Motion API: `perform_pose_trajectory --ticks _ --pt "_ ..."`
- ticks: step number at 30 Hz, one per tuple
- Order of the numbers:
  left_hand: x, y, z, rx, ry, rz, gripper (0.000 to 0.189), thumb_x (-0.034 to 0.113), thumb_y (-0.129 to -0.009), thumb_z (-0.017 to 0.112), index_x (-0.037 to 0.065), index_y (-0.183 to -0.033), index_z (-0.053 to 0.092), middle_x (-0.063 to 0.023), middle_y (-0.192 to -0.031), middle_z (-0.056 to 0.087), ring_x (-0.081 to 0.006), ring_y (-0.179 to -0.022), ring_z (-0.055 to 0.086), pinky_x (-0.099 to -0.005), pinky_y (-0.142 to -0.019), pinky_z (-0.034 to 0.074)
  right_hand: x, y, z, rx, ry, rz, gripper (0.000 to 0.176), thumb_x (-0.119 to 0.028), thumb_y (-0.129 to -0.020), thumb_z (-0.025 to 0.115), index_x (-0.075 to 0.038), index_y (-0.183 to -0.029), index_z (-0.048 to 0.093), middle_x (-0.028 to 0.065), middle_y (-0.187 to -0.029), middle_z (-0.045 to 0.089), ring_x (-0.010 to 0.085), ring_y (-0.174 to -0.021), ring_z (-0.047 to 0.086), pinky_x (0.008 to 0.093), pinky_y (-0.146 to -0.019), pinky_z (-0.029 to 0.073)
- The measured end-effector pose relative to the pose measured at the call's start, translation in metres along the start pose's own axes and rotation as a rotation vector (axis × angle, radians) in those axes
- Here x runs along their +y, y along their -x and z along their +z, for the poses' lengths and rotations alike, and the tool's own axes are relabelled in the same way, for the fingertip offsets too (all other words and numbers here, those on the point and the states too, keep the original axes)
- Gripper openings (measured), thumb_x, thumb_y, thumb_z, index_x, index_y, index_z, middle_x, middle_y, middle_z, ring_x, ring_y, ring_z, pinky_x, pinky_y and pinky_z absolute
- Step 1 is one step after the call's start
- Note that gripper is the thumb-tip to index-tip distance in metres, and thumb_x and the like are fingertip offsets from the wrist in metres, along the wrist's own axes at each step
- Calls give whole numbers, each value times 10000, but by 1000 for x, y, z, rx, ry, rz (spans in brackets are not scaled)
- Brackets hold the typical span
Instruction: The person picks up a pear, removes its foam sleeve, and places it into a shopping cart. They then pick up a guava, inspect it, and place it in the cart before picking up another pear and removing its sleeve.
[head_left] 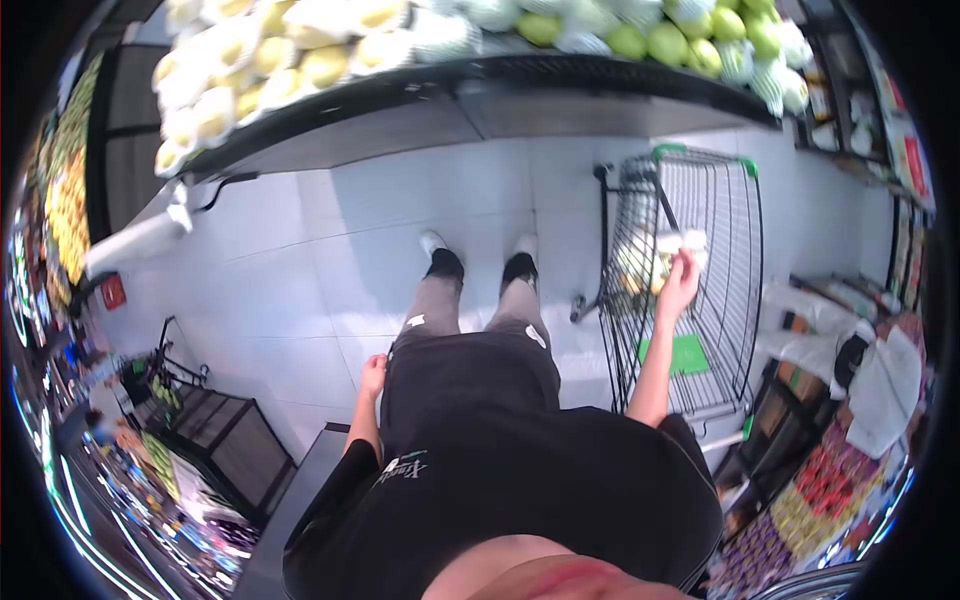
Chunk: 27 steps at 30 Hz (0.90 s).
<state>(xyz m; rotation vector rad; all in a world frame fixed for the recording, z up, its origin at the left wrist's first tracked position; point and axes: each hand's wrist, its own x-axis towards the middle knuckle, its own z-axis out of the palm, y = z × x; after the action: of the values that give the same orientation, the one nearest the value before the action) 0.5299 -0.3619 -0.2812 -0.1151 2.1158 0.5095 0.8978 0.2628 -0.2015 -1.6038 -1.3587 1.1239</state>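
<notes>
Bundle (693,240), white and roundish, two o'clock: my right hand (679,288) seems to pinch it, probably placing; release likely next

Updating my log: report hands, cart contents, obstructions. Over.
Left hand hangs low, loosely curled. Right hand over cart, at pale items; grip unclear. Cart's wire side stands between items and legs.

Two hands (372,374) (679,289) and two shoes (432,241) (526,243) of one person (500,490) show, beside one shopping cart (735,330).
</notes>
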Motion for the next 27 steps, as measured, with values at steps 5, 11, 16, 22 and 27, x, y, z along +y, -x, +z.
perform_pose_trajectory --ticks 5,11,16,22,27 --pt "-46 -83 -4 -22 229 42 331 288 -997 569 21 -1153 687 -104 -1007 727 -184 -926 661 -326 -865 519 -154 113 191 -412 -235 -87 180 -49 -1017 528 0 -1144 646 43 -983 660 109 -929 618 261 -854 508" --pt "-16 -114 -64 121 378 85 369 330 -961 592 -1 -1083 701 -96 -911 723 -193 -866 673 -318 -804 531 -303 185 422 -1072 -320 -401 167 -52 -991 553 -10 -1108 663 37 -901 659 93 -846 605 261 -781 510" --pt "0 -101 -99 150 502 29 356 319 -943 589 -2 -1049 699 -97 -850 699 -178 -742 653 -327 -673 518 -381 156 580 -1070 117 -752 337 -196 -940 625 -24 -1229 609 114 -1042 668 208 -912 627 349 -848 516" --pt "-21 -125 -81 132 549 -87 340 300 -939 594 -10 -1028 701 -109 -835 699 -176 -713 648 -335 -645 520 -422 118 690 -989 296 -984 464 -258 -888 640 -55 -1297 558 207 -1204 613 359 -1166 573 456 -1015 453" --pt "-52 -167 -38 72 737 -73 328 269 -935 611 -29 -1037 700 -97 -849 709 -162 -757 643 -323 -701 522 -431 130 731 -1030 227 -1107 440 -229 -908 642 -111 -1319 540 175 -1254 571 324 -1161 568 445 -993 469"
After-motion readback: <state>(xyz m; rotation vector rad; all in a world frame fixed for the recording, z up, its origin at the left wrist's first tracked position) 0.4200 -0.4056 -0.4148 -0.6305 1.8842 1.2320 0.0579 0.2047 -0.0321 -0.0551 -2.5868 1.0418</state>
